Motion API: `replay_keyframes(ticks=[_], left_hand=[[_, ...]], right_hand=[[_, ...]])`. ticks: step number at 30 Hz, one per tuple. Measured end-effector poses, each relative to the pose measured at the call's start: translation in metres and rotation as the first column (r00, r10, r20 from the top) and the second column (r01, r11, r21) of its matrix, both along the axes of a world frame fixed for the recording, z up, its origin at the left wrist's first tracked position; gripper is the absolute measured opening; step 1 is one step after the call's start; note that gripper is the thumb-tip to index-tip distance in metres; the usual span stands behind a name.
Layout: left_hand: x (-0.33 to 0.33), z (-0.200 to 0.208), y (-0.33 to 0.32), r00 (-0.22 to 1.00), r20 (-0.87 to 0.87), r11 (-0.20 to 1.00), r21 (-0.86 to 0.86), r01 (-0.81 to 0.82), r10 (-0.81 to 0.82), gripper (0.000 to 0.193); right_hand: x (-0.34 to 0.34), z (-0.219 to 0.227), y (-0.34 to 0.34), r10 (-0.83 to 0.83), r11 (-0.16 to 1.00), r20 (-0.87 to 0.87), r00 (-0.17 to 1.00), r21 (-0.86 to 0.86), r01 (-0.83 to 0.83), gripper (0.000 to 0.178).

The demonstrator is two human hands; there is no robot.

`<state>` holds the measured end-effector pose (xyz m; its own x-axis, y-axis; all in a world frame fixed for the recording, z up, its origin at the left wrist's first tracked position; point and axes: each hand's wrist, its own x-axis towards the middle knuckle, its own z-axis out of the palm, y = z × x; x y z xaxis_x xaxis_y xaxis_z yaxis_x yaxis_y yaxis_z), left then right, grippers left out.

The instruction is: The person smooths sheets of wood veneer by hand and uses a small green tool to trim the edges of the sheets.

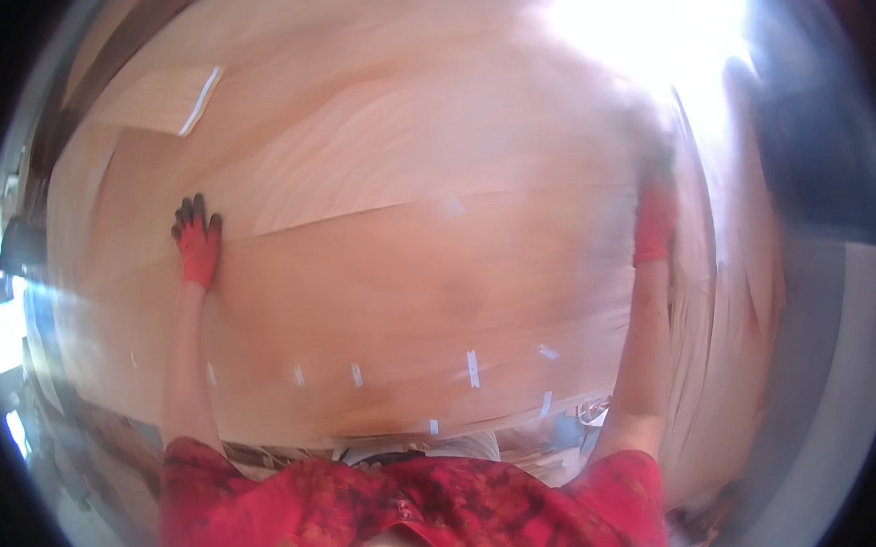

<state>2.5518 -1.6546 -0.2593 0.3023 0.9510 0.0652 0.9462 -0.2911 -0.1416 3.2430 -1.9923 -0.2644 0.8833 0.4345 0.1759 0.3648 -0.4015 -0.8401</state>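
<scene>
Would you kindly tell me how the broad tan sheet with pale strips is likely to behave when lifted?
The broad tan sheet looks thin for its width, so it would probably flex. Lying flat, it seems unlikely to roll or tip. The pale strips, perhaps tape, may mark weak spots.

The broad sheet (407, 302) under your hands looks like wood veneer, smooth and mostly matt; its pale strips (473, 369) look like paper tape. Your left glove (199, 248) seems knitted fabric with dark, coated-looking fingertips (199, 202), your shirt (467, 500) matt cloth.
</scene>
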Motion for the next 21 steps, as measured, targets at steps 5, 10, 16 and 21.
replay_keyframes(ticks=[5, 10, 16, 21], left_hand=[[-0.017, -0.002, 0.003, 0.999, -0.004, 0.997, 0.071, 0.043, -0.043, 0.068], [-0.039, 0.003, -0.01, 0.999, 0.05, 0.998, 0.064, 0.007, -0.01, 0.069], [-0.061, 0.019, -0.022, 0.996, 0.083, 0.999, 0.03, -0.024, 0.021, 0.071], [-0.069, 0.04, -0.029, 0.975, 0.216, 0.993, -0.114, -0.021, 0.046, 0.067]], right_hand=[[-0.07, 0.039, 0.011, 0.218, 0.972, -0.212, 0.953, 0.128, -0.194, 0.033], [-0.177, 0.077, 0.061, 0.5, 0.859, -0.47, 0.728, 0.376, -0.347, 0.038], [-0.289, 0.081, 0.117, 0.676, 0.734, -0.52, 0.522, 0.418, -0.535, 0.036], [-0.339, 0.039, 0.154, 0.628, 0.726, -0.625, 0.464, 0.254, -0.639, 0.032]])
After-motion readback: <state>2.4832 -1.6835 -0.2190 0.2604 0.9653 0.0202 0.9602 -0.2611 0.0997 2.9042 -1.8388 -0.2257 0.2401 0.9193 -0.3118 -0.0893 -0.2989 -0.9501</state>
